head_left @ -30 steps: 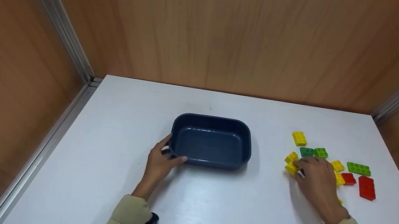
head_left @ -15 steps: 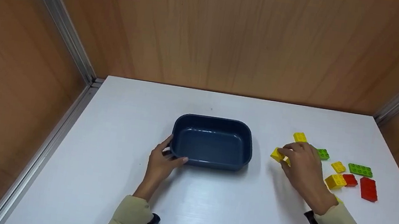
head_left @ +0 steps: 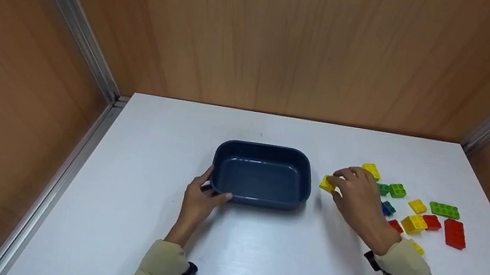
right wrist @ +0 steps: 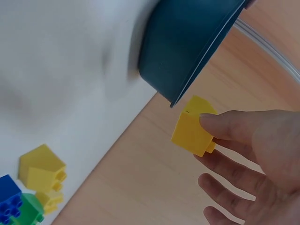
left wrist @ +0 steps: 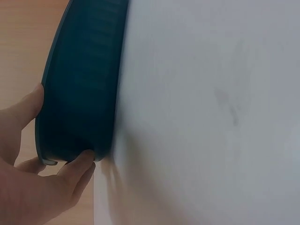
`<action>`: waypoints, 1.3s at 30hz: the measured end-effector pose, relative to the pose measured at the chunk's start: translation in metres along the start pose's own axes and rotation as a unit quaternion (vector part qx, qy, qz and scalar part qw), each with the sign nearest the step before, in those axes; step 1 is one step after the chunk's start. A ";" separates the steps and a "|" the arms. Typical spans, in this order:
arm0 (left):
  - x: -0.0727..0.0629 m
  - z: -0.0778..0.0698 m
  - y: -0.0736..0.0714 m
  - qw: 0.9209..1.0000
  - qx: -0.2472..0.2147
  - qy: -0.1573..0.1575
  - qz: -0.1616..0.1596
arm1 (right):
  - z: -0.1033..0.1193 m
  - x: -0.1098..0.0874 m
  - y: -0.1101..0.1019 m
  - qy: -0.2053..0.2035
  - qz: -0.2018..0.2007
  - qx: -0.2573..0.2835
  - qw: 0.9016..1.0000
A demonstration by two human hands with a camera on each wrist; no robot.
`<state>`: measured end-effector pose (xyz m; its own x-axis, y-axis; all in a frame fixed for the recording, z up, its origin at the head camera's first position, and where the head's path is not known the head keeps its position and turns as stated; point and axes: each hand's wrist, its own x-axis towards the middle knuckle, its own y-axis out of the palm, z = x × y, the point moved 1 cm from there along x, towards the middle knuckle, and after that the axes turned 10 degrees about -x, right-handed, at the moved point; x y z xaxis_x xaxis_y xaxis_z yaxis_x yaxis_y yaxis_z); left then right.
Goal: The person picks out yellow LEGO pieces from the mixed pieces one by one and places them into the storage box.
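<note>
Right hand (head_left: pixel 357 199) had its grip pinched on a yellow studded plastic brick (right wrist: pixel 191 133), just off the three-o'clock rim of the dark-blue, rounded-rectangular, plastic-looking tray (head_left: pixel 260 202), long axis nine-to-three, while the farther left hand (head_left: pixel 199 200) gripped its eight-o'clock corner.

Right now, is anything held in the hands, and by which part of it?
The right hand pinches a yellow block by the end facing that hand. The left hand holds the dark blue tray by its near left corner.
</note>
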<state>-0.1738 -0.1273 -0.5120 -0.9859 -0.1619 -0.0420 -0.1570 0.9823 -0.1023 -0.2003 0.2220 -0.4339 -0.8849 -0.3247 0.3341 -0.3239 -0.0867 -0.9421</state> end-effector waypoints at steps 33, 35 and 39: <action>0.000 -0.002 0.001 1.000 -0.004 -0.001 -0.001 | 0.047 0.049 0.008 -0.080 0.003 -0.007 0.997; 0.000 -0.001 0.001 1.000 0.001 0.000 -0.002 | 0.049 0.051 0.008 -0.086 0.003 -0.011 0.996; -0.001 -0.001 0.001 1.000 0.004 -0.001 -0.004 | 0.054 0.056 0.009 -0.092 0.007 -0.014 0.996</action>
<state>-0.1734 -0.1267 -0.5112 -0.9845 -0.1704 -0.0422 -0.1649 0.9801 -0.1103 -0.2344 0.1521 -0.4253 -0.8138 -0.4931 0.3074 -0.3230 -0.0558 -0.9448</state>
